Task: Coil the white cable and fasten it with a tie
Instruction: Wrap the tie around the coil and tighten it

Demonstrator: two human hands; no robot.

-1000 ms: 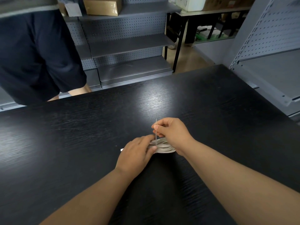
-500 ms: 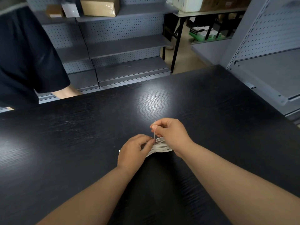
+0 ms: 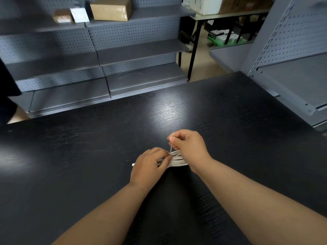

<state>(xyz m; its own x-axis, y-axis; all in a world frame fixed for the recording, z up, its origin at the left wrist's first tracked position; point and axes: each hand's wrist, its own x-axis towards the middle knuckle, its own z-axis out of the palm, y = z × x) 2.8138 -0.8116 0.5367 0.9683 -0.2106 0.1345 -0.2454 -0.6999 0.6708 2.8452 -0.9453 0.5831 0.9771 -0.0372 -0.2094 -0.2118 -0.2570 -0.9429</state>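
Cable: the white cable lies coiled in a flat bundle on the black table, around the middle of the surface and a little toward the near edge, between the two hands.
Loose end: a short white loose end pokes out from under the left hand toward the left edge of the table.
Tie: a thin pale tie stands nearly upright from the far side of the bundle, its foot at the cable and its top just above the right fingers.
Left hand: the left hand covers the left part of the bundle, fingers curled over the strands and pinching them beside the foot of the tie.
Right hand: the right hand is above the right part of the bundle, thumb and forefinger pinching the upper part of the tie, the other fingers curled.
Beyond the far edge: grey pegboard shelves carry a cardboard box and two small boxes.
Far left corner: part of a second person in dark clothing.
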